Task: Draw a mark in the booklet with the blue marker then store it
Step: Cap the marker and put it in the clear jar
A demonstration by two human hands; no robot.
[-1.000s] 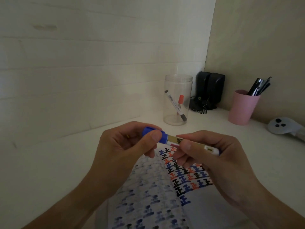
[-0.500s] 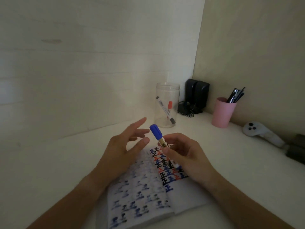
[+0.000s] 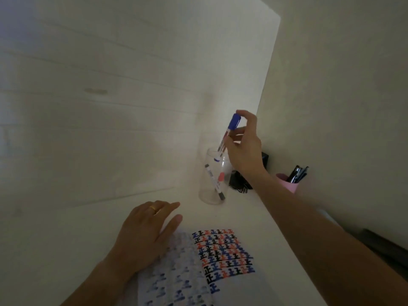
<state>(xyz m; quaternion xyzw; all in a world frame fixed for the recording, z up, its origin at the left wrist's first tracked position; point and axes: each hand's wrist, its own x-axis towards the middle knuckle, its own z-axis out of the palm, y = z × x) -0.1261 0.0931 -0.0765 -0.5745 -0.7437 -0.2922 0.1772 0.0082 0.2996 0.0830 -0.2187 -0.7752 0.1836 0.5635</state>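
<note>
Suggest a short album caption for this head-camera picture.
Right hand lowers the capped blue marker into a clear jar.

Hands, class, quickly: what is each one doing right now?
Left hand: open, lying flat at the booklet's left edge, holding nothing.
Right hand: closed on the blue marker, whose lower end is in the clear jar's mouth.

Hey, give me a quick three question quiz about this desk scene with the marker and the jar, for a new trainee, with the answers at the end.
1. True or false: the blue marker lies flat on the booklet.
2. Which hand holds the marker? A) left hand B) right hand C) neither
3. Fill in: the left hand rests at the booklet's ___ page edge.

Key: 1 false, its lower end is entering the clear jar, which already holds other markers. 2 B. 3 left.
</note>
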